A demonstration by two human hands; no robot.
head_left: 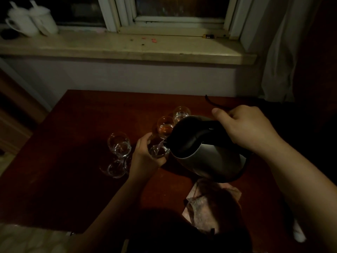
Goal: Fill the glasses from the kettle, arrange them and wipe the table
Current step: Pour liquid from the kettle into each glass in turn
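Dim light falls on a dark red tabletop (pixel 76 125) below a pale windowsill (pixel 127 46), where two white lidded mugs (pixel 31 21) stand at the upper left of the frame.

Left of centre on the tabletop I see an upright glass (pixel 119 143) with clear water in it, and just below it another glass (pixel 115 168) that I cannot read well, along with some further glassware beside it that is too dim to sort out. My left hand (pixel 144 157) is curled around a glass (pixel 158 149) at mid-frame, holding it steady while a thin stream runs into it. Behind it stand an amber-tinted glass (pixel 165 127) and a clear glass (pixel 181 113) toward the window. My right hand (pixel 244 126) grips the black handle of the kettle (pixel 206 154), thumb extended along the top, with the steel body tipped so its spout sits at the held glass's rim.

I judge I am in the filling step, partway through the row. Next I would need to level the kettle before the glass brims, then offer it another glass. At the lower right of centre, a crumpled cloth (pixel 209 207) lies near the kettle, ready for wiping.
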